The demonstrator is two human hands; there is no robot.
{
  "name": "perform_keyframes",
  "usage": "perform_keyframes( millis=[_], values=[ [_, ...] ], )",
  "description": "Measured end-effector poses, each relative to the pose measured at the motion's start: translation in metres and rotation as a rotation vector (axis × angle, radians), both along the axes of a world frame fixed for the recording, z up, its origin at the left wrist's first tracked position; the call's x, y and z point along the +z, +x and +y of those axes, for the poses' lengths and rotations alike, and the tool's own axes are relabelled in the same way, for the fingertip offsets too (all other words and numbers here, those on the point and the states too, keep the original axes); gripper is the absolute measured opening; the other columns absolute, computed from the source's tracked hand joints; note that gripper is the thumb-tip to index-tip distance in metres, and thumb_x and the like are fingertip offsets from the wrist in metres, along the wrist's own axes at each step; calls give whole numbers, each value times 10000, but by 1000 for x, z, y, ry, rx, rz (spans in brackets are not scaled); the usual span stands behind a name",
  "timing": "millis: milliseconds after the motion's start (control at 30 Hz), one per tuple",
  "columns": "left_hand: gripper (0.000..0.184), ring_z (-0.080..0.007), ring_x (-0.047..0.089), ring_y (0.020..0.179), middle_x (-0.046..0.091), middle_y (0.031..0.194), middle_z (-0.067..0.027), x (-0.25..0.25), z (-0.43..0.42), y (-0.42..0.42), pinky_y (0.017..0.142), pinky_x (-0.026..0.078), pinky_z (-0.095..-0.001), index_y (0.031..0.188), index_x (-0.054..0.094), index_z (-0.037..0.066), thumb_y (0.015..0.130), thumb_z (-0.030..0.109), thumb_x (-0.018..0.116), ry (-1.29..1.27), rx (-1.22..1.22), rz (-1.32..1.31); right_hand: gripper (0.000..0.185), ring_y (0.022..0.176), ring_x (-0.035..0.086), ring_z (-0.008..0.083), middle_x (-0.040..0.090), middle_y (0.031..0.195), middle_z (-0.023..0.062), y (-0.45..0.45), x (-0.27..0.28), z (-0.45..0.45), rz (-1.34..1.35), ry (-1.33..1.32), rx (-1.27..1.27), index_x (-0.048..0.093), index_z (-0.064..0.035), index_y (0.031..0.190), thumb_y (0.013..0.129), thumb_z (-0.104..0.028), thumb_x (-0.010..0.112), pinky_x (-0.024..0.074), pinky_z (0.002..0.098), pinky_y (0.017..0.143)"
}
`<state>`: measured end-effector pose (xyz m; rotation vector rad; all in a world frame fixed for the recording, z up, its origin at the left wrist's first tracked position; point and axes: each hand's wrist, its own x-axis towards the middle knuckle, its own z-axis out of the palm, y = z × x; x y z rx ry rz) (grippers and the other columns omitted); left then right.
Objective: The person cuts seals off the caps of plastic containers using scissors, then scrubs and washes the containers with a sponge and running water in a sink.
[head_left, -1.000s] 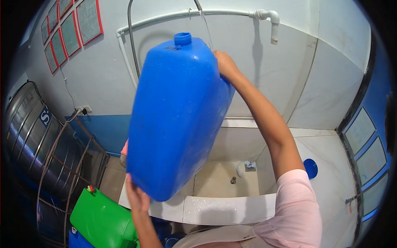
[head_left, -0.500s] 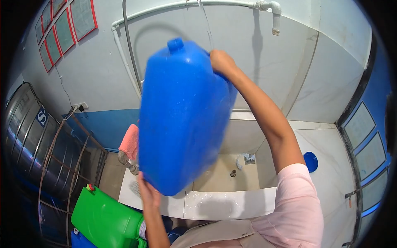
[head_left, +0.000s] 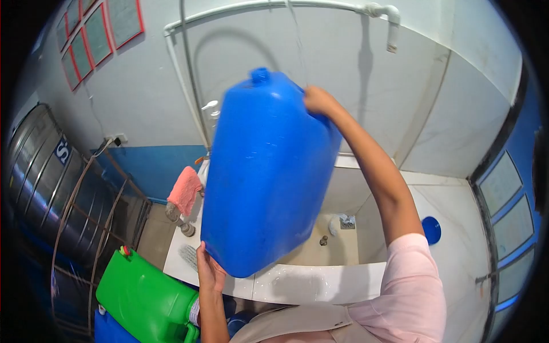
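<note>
My right hand (head_left: 320, 102) clasps one smooth, boxy blue plastic jerrycan (head_left: 263, 177) near its top; my left hand (head_left: 211, 272) cups its lower corner. One green jerrycan (head_left: 146, 297) lies nearby.

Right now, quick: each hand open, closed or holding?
Left hand: holding the blue jerrycan at its lower end, fingers partly hidden.
Right hand: gripping the blue jerrycan near its top.

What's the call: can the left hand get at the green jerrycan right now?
Probably not: the left hand is supporting the lower end of the blue jerrycan. Otherwise, the green jerrycan looks near the left forearm.
</note>
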<state>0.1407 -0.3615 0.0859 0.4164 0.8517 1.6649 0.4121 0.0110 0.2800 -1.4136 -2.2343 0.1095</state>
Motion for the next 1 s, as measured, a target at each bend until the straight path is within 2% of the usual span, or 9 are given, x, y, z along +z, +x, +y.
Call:
perform_keyframes(
  millis=[100, 200, 433, 533, 600, 733, 833, 933, 1000],
  values=[
    [531, -216, 508, 1165, 500, 1292, -76, 28, 2, -14, 983, 412, -364, 1331, 405, 81, 930, 424, 461, 56, 14, 149, 350, 625, 608, 210, 637, 656, 170, 68, -71, 9, 408, -163, 200, 649, 70, 792, 756, -264, 552, 487, 385, 589],
    [624, -236, 513, 1152, 480, 1296, -109, 85, 29, 4, 1003, 378, -355, 1393, 325, 32, 922, 416, 468, 146, 114, 487, 370, 844, 612, 230, 642, 988, 163, 148, -173, -27, 1194, -472, 54, 589, 19, 1102, 912, -263, 443, 503, 354, 776],
    [564, -365, 494, 1140, 542, 1183, -260, 182, 102, 127, 984, 356, -412, 1260, 457, -36, 926, 418, 455, 589, 17, 1347, 370, 869, 600, 230, 629, 1010, 158, 184, -333, -145, 1597, -369, -77, 577, 12, 1117, 917, -267, 440, 493, 355, 794],
    [491, -244, 508, 1150, 571, 1195, -165, 175, 142, 139, 979, 366, -355, 1215, 537, 14, 946, 410, 430, 778, -228, 1161, 370, 880, 595, 231, 624, 1020, 156, 171, -376, -161, 1607, -437, -119, 573, 9, 1123, 919, -269, 438, 489, 355, 802],
    [421, -203, 548, 1061, 621, 1090, -120, 144, 174, 109, 948, 380, -321, 1115, 602, 6, 938, 364, 465, 587, 25, 1020, 371, 887, 591, 231, 620, 1027, 154, 161, -394, -163, 1595, -478, -130, 569, 7, 1127, 920, -270, 437, 486, 356, 807],
    [219, -138, 506, 799, 526, 831, -15, -19, 229, -20, 679, 399, -289, 964, 568, 71, 854, 256, 527, -2, 595, 538, 371, 901, 584, 231, 613, 1040, 151, 148, -413, -161, 1575, -515, -128, 563, 3, 1136, 923, -272, 435, 481, 356, 817],
    [179, -131, 507, 718, 536, 807, -45, -121, 243, -76, 589, 393, -299, 880, 554, 56, 850, 232, 539, -295, 570, 421, 371, 912, 579, 232, 607, 1050, 149, 146, -419, -162, 1574, -523, -129, 558, 0, 1142, 924, -274, 433, 477, 357, 825],
    [149, -118, 511, 681, 547, 842, -68, -89, 219, -66, 564, 412, -269, 946, 566, 74, 879, 200, 526, -315, 412, 51, 372, 922, 574, 232, 602, 1060, 147, 147, -425, -164, 1573, -527, -133, 553, -3, 1148, 926, -276, 431, 472, 357, 832],
    [123, -109, 510, 638, 543, 795, -56, -97, 225, -88, 536, 410, -253, 918, 554, 84, 880, 199, 530, -300, 313, 117, 372, 930, 570, 232, 598, 1066, 146, 147, -428, -164, 1569, -532, -136, 550, -5, 1152, 928, -277, 430, 470, 358, 837]
  ],
)
